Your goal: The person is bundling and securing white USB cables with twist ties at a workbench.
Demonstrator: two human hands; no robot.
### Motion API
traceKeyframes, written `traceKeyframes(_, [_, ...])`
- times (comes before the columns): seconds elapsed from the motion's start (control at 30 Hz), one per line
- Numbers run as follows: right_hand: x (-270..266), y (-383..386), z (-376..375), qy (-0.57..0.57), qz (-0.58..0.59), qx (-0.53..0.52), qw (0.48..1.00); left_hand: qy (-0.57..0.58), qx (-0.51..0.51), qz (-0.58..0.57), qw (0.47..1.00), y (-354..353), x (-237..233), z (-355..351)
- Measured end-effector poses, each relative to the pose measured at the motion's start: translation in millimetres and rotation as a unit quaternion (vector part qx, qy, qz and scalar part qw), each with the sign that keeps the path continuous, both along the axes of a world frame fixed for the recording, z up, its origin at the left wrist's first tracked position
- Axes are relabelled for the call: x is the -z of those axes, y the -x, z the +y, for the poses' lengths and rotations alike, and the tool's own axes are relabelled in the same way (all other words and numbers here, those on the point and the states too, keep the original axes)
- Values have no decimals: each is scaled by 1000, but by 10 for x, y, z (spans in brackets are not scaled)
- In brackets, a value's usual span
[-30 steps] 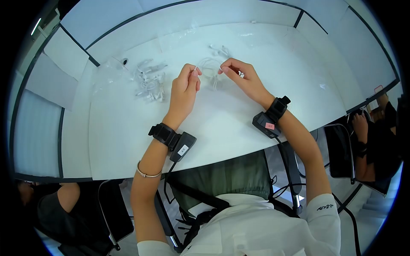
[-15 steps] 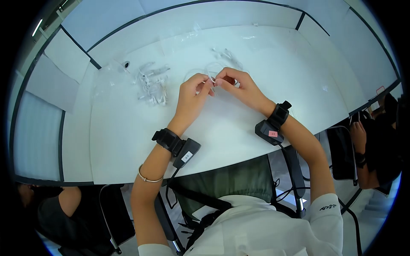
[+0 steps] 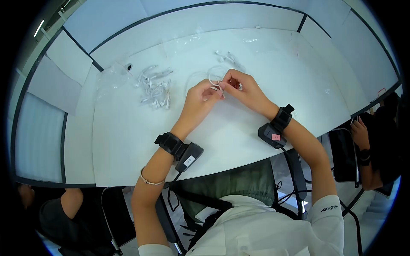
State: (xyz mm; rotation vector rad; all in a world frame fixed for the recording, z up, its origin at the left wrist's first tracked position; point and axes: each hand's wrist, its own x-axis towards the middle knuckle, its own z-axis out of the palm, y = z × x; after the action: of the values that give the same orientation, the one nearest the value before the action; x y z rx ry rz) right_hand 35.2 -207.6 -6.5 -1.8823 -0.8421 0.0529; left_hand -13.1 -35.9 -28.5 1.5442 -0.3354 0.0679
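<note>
A thin white cable point(image 3: 209, 77) is pinched between both hands, and part of it curves up in a loop above the fingertips. My left hand point(image 3: 200, 97) grips it with thumb and fingers pressed together. Close against it, my right hand point(image 3: 244, 86) also pinches the cable, with its fingers bent. The hands' fingertips nearly touch, and the cable's ends cannot be made out. Left of my hands lies a pile of white cables point(image 3: 156, 91). Beyond my right hand is a smaller bundle of white cables point(image 3: 228, 57).
A clear plastic bag point(image 3: 113, 79) lies at the left of the white table point(image 3: 256, 123), beside a small black round item point(image 3: 129, 67). Low partitions point(image 3: 205, 19) surround the table. Black wrist devices point(image 3: 188, 155) trail cords. Other people sit at both sides.
Both hands have shifted slightly right, and my left fingertips have come closer to the right ones. The cable's loop shows more clearly above the fingers. The view has moved a little.
</note>
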Motion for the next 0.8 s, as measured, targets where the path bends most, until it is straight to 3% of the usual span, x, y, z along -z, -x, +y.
traceKeyframes(0.3, [9, -15, -5, 28, -25, -10, 999, 57, 16, 13, 998, -51, 14, 23])
traceKeyframes(0.5, [14, -14, 21, 3, -84, 8, 996, 93, -70, 59, 991, -23, -41, 31])
traceKeyframes(0.7, [26, -43, -49, 87, -186, 41, 978, 113, -129, 41, 984, -33, -32, 84])
traceKeyframes(0.8, [20, -35, -46, 104, -173, 15, 979, 150, -135, 37, 979, -18, -51, 84])
